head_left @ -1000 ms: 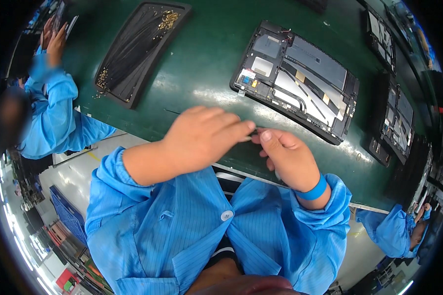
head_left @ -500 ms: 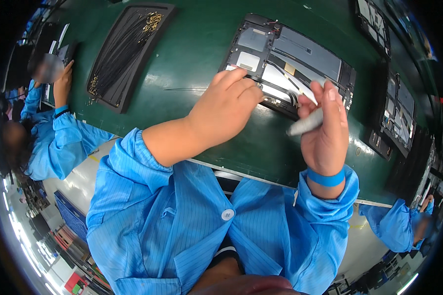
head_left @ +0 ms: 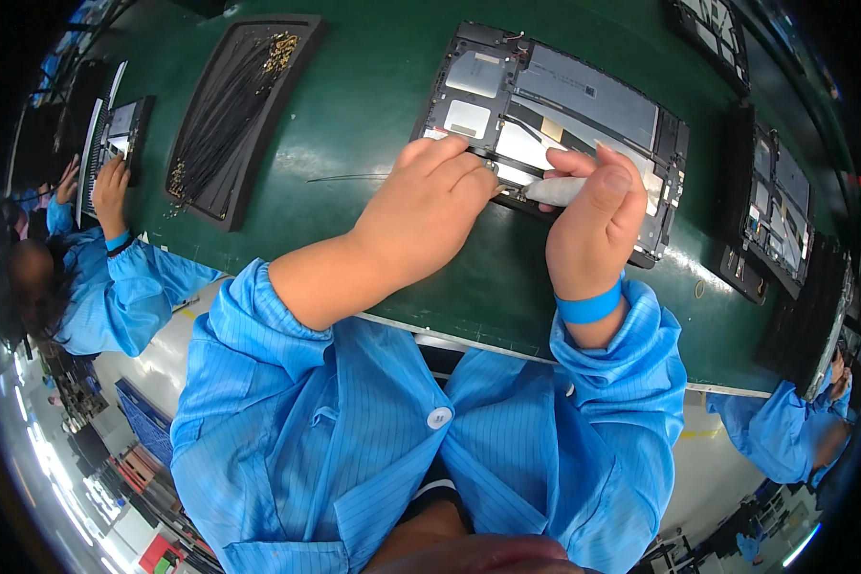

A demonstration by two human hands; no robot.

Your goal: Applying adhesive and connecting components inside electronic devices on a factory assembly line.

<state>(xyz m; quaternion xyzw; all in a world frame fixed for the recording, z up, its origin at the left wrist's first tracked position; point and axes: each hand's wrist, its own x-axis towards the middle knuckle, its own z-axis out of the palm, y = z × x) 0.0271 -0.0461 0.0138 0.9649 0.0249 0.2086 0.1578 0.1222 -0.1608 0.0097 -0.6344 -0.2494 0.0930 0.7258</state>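
Note:
An opened tablet-like device, its grey battery and black frame exposed, lies on the green table in front of me. My left hand rests at its near edge with fingertips pinched together. A thin black cable sticks out leftward from under that hand; the pinched end is hidden. My right hand is closed around a white-wrapped pen-like tool. The tool lies low over the device's near edge, its tip pointing left, close to my left fingertips. What the tip touches is too small to make out.
A black tray of thin black cables with gold ends stands to the left. More opened devices lie along the right side, beside a dark stack. A co-worker's hand works at the far left; another person sits at the right.
My right hand has come left and down to the device, bringing the tool's tip beside my left fingertips. My left hand stays pinched at the near edge, slightly shifted left.

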